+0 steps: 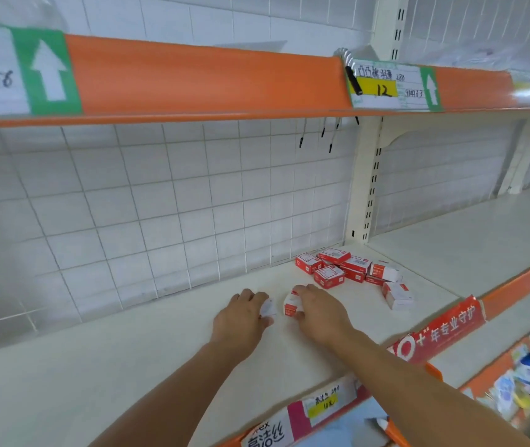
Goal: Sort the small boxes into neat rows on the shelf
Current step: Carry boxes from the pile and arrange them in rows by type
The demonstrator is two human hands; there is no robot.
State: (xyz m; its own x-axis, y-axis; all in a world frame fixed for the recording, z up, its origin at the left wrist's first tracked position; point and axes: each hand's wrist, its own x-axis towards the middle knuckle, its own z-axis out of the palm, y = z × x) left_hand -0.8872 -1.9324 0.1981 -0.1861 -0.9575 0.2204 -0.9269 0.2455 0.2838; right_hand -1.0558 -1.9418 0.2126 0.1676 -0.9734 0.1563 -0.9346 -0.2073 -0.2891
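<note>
While both hands (276, 312) each clasp a box, the pile (352, 272) lies beyond.

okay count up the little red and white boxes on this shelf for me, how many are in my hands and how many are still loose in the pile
Small red-and-white cardboard boxes under the left hand: 1
Under the right hand: 1
Loose in the jumbled pile by the wire grid: about 7, some overlapping, so not certain
Total: about 9
</note>
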